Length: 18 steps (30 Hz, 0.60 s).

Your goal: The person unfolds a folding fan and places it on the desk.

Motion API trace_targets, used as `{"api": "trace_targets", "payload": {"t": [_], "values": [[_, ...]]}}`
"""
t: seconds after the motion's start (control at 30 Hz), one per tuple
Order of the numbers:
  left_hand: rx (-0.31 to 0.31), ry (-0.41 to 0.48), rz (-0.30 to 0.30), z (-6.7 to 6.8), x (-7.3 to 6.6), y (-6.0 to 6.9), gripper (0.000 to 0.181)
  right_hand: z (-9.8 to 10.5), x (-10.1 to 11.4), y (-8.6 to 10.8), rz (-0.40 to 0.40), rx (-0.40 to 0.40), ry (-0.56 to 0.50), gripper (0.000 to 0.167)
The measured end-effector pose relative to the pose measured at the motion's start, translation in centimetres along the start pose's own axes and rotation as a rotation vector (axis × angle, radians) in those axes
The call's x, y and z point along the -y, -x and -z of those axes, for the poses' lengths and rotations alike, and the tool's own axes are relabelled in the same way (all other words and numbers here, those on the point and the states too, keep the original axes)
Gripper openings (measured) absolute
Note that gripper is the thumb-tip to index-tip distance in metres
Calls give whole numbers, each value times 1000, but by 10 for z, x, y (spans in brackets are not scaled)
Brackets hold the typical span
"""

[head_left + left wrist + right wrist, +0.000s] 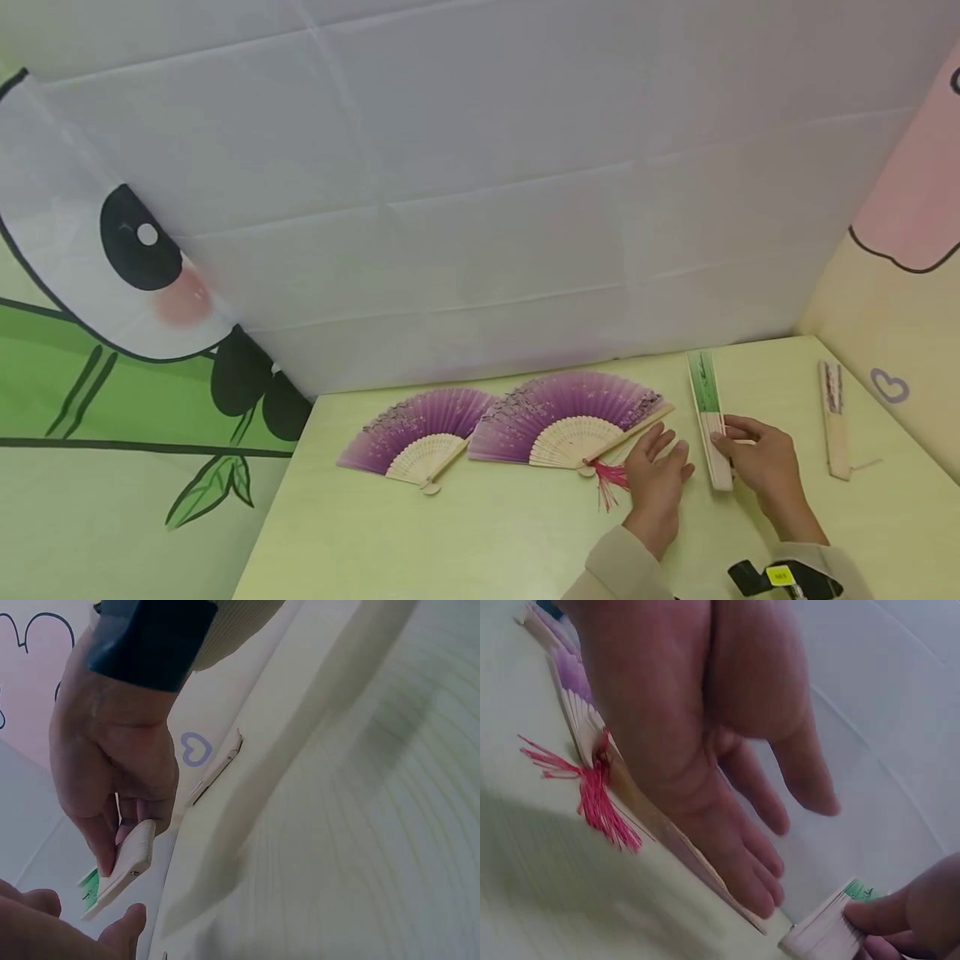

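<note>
Green folding fan [708,417], closed, lies right of the tasselled purple fan [567,407]. Your right hand [767,462] pinches its bare ribs, so it is the nearer one. Your left hand [660,482] is free, fingers loose, beside the purple fan's tassel [611,477], apart from the green fan. Long axis runs away from you, green end far, tipping slightly towards the purple fan's side.

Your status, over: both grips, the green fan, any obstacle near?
Left grip holds nothing. Right grip pinches folded green fan. Red-tasselled purple fan beside left grip, possible obstacle.
</note>
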<state>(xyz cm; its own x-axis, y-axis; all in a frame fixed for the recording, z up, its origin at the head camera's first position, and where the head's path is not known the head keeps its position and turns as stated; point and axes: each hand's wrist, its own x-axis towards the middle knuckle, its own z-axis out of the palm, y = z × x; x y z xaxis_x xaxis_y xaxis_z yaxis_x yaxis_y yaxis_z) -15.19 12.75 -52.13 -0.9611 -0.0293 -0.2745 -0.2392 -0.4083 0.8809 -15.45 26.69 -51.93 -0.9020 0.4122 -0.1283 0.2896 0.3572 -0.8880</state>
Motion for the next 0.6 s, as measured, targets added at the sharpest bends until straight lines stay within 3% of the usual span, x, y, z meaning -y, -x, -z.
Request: {"api": "trace_targets", "payload": {"t": [0.13,0.27,0.37,0.6], "values": [[13,-19,28,-3,-1,-2,38,-8,8,11,22,61,-42,47],[22,-80,16,0,-3,-2,30,-16,14,20,32,118,-86,48],[21,-123,2,5,-2,-2,24,-19,17,25,35,160,-109,49],[16,-116,19,22,4,-2,19,-23,19,34,48,269,-120,50]]}}
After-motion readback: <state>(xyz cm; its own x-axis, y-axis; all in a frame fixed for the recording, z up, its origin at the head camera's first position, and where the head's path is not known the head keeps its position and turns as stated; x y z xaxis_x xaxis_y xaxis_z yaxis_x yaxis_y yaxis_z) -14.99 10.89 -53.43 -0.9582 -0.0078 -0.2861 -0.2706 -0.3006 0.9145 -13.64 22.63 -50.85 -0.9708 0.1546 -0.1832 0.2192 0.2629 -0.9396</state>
